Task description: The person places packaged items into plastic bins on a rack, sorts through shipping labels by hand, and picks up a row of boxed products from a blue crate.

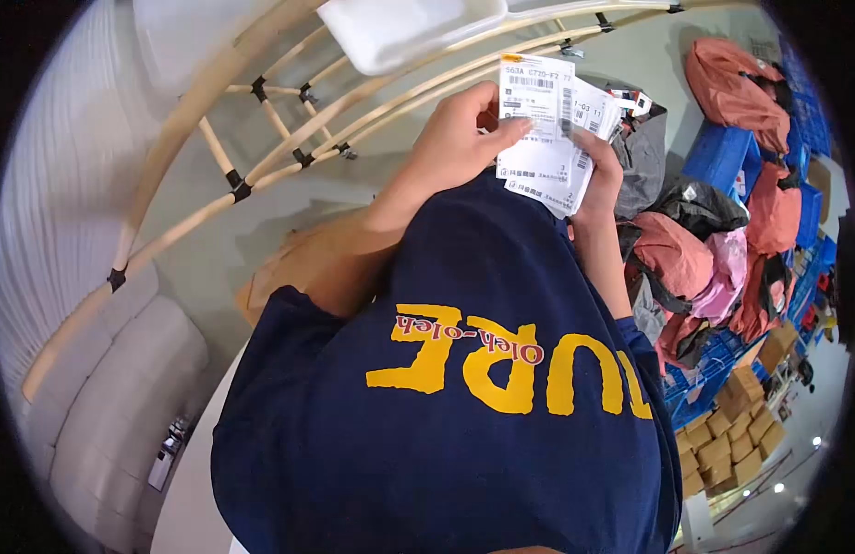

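Observation:
In front of my chest I hold a stack of white printed shipping labels (543, 157), fanned out a little to the right. My left hand (464, 138) grips the left edge of the stack, its thumb lying across the front label. On the right side, my right hand (597, 171) pinches the labels, with its thumb on the rear part of the fan. Barcodes and small print show on the top sheets. Behind the stack, the lower fingers of both hands are hidden.
Beige pipe racking (289, 171) with black joints runs past my left, with a white bin (409, 32) at the top. On the right are blue crates (718, 166), red bags (672, 254), a black bag (700, 205) and stacked cardboard boxes (723, 452).

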The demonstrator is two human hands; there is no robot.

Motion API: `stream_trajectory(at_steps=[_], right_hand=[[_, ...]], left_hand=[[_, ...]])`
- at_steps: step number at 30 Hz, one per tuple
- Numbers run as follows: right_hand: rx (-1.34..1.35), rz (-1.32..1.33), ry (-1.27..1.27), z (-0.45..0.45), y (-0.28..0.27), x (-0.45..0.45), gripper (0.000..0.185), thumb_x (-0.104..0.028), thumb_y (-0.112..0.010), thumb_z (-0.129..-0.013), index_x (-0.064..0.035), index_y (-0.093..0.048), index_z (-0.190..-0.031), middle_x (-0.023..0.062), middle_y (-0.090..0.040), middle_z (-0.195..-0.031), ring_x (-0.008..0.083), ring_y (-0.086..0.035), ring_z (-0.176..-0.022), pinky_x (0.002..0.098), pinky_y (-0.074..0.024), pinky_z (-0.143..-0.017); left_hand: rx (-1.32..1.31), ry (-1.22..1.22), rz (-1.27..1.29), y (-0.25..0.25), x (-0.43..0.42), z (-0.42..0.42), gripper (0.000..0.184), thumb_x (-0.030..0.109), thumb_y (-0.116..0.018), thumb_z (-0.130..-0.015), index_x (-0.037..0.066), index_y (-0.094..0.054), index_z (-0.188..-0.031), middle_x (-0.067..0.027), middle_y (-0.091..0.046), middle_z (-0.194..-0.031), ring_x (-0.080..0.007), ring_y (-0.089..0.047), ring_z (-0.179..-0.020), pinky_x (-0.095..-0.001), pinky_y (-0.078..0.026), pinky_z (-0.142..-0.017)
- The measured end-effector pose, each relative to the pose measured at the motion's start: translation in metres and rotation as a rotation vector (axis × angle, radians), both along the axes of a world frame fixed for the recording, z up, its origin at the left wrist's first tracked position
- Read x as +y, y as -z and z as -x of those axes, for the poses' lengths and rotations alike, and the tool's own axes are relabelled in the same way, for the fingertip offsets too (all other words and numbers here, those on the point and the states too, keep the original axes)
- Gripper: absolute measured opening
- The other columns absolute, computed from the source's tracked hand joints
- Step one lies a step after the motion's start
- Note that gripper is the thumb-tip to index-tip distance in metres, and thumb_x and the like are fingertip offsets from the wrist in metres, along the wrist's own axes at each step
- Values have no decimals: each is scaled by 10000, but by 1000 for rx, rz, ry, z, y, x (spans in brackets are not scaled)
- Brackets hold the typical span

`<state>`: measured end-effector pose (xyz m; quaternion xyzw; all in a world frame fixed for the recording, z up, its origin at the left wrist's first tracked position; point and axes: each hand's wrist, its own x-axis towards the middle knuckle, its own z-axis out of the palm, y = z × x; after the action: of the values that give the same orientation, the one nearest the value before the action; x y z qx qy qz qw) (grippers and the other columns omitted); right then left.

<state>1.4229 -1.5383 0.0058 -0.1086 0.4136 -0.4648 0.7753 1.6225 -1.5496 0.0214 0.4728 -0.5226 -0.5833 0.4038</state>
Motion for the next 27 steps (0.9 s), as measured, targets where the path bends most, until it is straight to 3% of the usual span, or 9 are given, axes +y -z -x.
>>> stream_trajectory(at_steps=[12, 17, 21, 27], right_hand=[[53, -1, 105, -15, -5, 9, 620, -90, -525, -795, 18, -426, -1398, 236, -595, -1269, 341, -643, -1041, 404, -536, -872], [93, 77, 22, -10, 2, 13, 608, -62, -526, -789, 48, -426, -1378, 251, -621, -1216, 353, -666, -975, 377, -564, -786], [56, 81, 65, -13, 3, 18, 607, -58, -529, -788, 52, -427, -1377, 241, -629, -1204, 348, -668, -976, 381, -566, -775], [-44, -11, 201, -6, 6, 21, 677, -68, -548, -765, 38, -384, -1413, 244, -628, -1191, 360, -672, -941, 411, -568, -756]], left_hand=[[59, -2, -124, 12, 5, -45, 180, 75, -649, -899, -92, -654, -966, -78, -625, -734, -92, -485, -584, -229, -395, -510], [-51, 68, 9, 8, 4, -41, 177, 49, -664, -886, -86, -665, -1000, -70, -633, -749, -91, -458, -566, -232, -376, -506], [100, -3, 20, 0, 0, -41, 160, 19, -690, -861, -71, -665, -991, -77, -664, -795, -95, -511, -598, -217, -415, -543], [38, -93, -42, -11, 1, -58, 190, -15, -708, -834, -60, -658, -1012, -88, -688, -854, -103, -578, -669, -198, -456, -599]])
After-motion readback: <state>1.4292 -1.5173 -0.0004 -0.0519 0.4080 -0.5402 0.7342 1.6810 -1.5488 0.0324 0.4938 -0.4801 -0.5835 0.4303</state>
